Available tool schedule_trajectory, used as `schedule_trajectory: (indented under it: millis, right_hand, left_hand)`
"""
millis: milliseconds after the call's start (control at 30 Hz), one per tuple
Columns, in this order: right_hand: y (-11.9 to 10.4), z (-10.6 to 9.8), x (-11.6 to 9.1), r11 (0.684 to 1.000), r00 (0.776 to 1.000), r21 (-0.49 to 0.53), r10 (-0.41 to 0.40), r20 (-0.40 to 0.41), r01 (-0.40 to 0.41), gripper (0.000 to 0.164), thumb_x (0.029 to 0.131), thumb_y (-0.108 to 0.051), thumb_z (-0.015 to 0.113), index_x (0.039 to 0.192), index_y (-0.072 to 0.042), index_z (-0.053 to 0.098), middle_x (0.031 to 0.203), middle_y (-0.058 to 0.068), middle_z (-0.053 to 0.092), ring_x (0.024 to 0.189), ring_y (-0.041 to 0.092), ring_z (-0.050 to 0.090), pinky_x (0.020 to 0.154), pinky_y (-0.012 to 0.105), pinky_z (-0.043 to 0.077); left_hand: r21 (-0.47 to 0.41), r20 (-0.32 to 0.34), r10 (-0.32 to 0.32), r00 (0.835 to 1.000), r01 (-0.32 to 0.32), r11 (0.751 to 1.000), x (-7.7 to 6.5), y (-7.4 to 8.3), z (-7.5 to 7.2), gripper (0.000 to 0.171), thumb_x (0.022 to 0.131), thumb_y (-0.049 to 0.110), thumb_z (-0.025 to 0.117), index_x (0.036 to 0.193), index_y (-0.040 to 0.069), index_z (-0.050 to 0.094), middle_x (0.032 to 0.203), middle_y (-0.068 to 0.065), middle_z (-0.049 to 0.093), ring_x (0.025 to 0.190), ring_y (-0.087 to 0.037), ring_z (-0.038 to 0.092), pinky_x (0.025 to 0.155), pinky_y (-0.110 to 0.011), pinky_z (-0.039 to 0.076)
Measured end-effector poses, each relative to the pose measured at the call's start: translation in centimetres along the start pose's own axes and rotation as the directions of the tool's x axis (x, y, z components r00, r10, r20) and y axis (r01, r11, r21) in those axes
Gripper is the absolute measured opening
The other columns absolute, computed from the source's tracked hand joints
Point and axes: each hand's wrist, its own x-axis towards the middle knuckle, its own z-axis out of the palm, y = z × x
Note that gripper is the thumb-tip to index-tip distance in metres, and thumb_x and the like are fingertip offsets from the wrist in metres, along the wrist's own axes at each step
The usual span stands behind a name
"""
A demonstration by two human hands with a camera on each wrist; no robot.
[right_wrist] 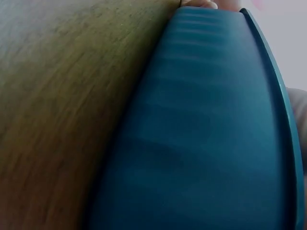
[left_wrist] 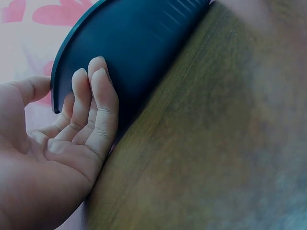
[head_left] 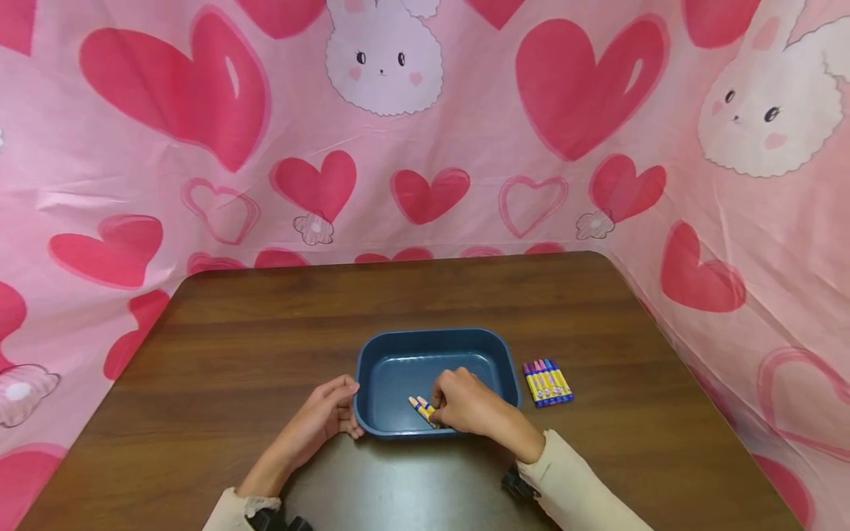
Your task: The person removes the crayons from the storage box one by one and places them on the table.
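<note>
A dark blue rectangular tray (head_left: 432, 341) stands on the table. My left hand (head_left: 328, 409) holds its left side, the thumb at the rim and the other fingers bent against the outer wall, as the left wrist view shows with the tray (left_wrist: 139, 43) beside the fingers (left_wrist: 103, 105). Over the front rim reaches my right hand (head_left: 468, 402), fingers curled down at crayons (head_left: 421, 407) with yellow-and-blue wrappers and pale tips inside the tray. Its fingertips partly hide them. In the right wrist view, the tray's outer wall (right_wrist: 201, 120) covers most of that hand.
Right of the tray, several crayons (head_left: 547, 383) with yellow wrappers and purple, pink and blue tips lie side by side in a row. The brown wooden table (head_left: 265, 317) has a pink cloth (head_left: 425, 140) with hearts and rabbits hanging behind and beside it.
</note>
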Motion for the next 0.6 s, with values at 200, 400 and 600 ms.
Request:
schedule_trajectory:
  millis: [200, 400, 600]
  right_hand:
    - [-0.10, -0.05, 0.10, 0.999, 1.000, 0.042, 0.016, 0.018, -0.016, 0.013, 0.078, -0.008, 0.083, 0.076, -0.010, 0.071, 0.066, -0.009, 0.061, 0.059, 0.005, 0.051, 0.056, 0.024, 0.046]
    - [-0.10, 0.05, 0.15, 0.997, 0.999, 0.071, 0.031, 0.032, -0.033, 0.011, 0.079, -0.006, 0.082, 0.081, -0.008, 0.071, 0.067, -0.009, 0.062, 0.063, 0.005, 0.054, 0.062, 0.026, 0.048]
    - [0.02, 0.12, 0.14, 0.996, 0.999, 0.081, 0.031, 0.029, -0.033, 0.011, 0.080, -0.006, 0.081, 0.082, -0.008, 0.071, 0.067, -0.009, 0.063, 0.063, 0.005, 0.054, 0.062, 0.026, 0.049]
  left_hand:
    - [-0.004, -0.010, -0.008, 1.000, 0.008, 1.000, 0.00, 0.21, 0.01, 0.027, 0.107, 0.029, 0.045, 0.095, 0.005, 0.052, 0.073, -0.007, 0.062, 0.067, -0.019, 0.063, 0.067, -0.034, 0.057]
    - [0.004, -0.015, -0.009, 1.000, 0.009, 1.000, -0.07, 0.27, 0.06, 0.030, 0.107, 0.030, 0.045, 0.095, 0.004, 0.051, 0.073, -0.008, 0.061, 0.068, -0.020, 0.063, 0.068, -0.035, 0.057]
    - [0.001, 0.003, 0.001, 1.000, -0.001, 1.000, 0.02, 0.24, 0.11, 0.029, 0.107, 0.028, 0.044, 0.094, 0.004, 0.051, 0.073, -0.007, 0.061, 0.068, -0.019, 0.062, 0.068, -0.034, 0.057]
